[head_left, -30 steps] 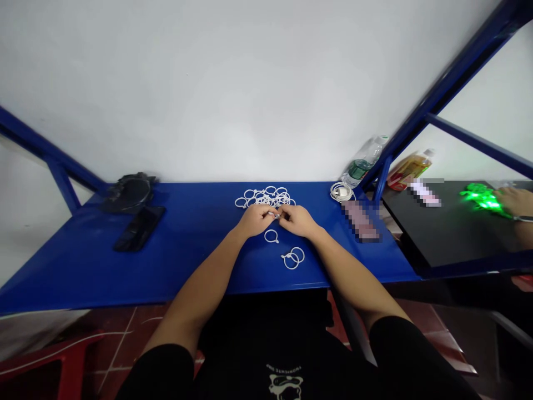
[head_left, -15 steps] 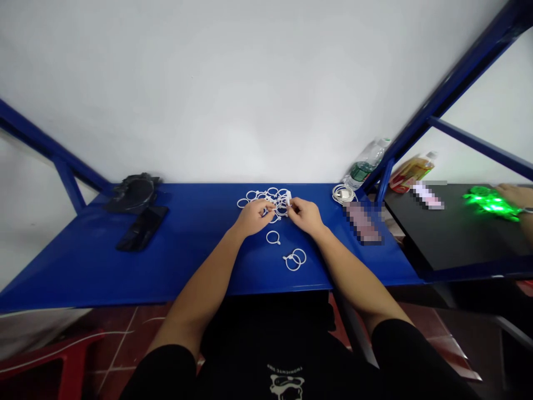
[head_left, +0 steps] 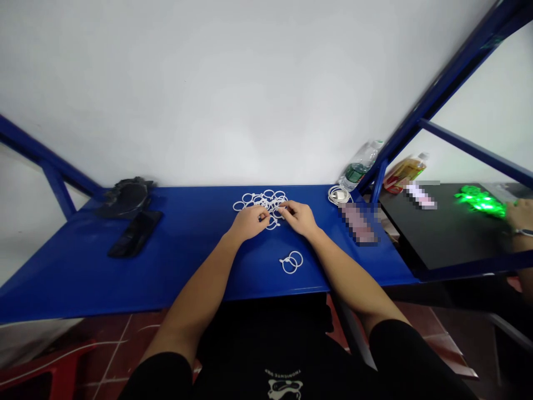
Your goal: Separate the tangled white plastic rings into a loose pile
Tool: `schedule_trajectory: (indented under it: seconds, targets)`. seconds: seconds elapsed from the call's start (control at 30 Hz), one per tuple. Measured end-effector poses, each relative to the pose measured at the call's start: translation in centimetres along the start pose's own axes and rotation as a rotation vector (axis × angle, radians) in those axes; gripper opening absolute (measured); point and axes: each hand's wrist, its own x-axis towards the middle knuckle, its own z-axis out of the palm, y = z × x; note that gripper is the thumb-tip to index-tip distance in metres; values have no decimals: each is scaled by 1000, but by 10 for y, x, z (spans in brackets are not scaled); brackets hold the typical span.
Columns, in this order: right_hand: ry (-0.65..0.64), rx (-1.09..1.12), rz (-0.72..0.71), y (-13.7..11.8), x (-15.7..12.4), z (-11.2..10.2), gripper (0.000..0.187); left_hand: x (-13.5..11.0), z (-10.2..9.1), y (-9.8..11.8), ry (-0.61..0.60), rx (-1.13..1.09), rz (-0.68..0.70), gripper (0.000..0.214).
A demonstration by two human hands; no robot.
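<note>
A cluster of thin white curtain rings [head_left: 246, 198], each with a small eyelet, lies near the back of the blue table, partly behind my hands. My left hand [head_left: 251, 221] is closed at the front left of the cluster, thumb and fingers pinched together; whatever is between them is too small to name. One ring [head_left: 272, 226] lies just beside its fingertips. From the right, my right hand [head_left: 300, 217] bends over the cluster with its fingertips pinched among the rings, their contents unclear. Nearer the front edge, two overlapping rings [head_left: 290, 262] lie apart from the others.
At left are a crumpled black bag [head_left: 127, 197] and a dark flat object [head_left: 135, 234]. A coiled white cable [head_left: 339, 195], a plastic bottle [head_left: 360, 166] and a blurred-out item [head_left: 358, 224] stand or lie at right. Another person's hand [head_left: 519, 214] is beside glowing green lights [head_left: 481, 201].
The single ring that lay in front of the cluster is gone from its spot. The white piece at my right fingertips no longer shows, and that hand has moved slightly left. The view has shifted a little.
</note>
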Motion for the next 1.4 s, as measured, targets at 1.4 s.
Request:
schedule_trajectory:
  seconds: [1.4]
  targets:
    - [-190, 132, -286, 3, -2, 0, 27, -3, 3, 16, -90, -71, 58, 23]
